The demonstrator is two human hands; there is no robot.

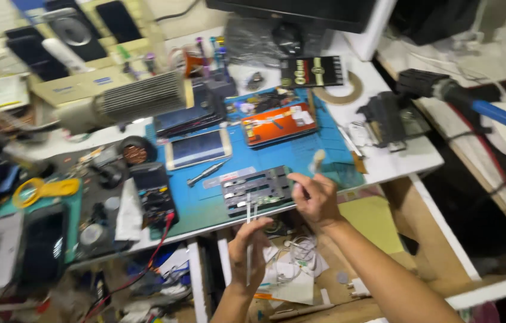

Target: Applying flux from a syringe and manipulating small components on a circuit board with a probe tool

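Left hand [251, 251] pinches thin tweezers [248, 236], light, stiff, springy: grip mid-shank. Right hand [315, 197], at 2 o'clock, curls over the fixture [256, 190]; contents unclear.

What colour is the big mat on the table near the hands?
The mat is blue, fading toward teal-green at its near edge. The head view shows it best.

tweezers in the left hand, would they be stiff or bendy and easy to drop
The tweezers look like thin, shiny metal, so probably stiff lengthwise with springy tips. They seem light, pinched by the left hand alone. Their smooth, narrow shape suggests they could slip or twist in the fingers. The right hand is beside the dark fixture.
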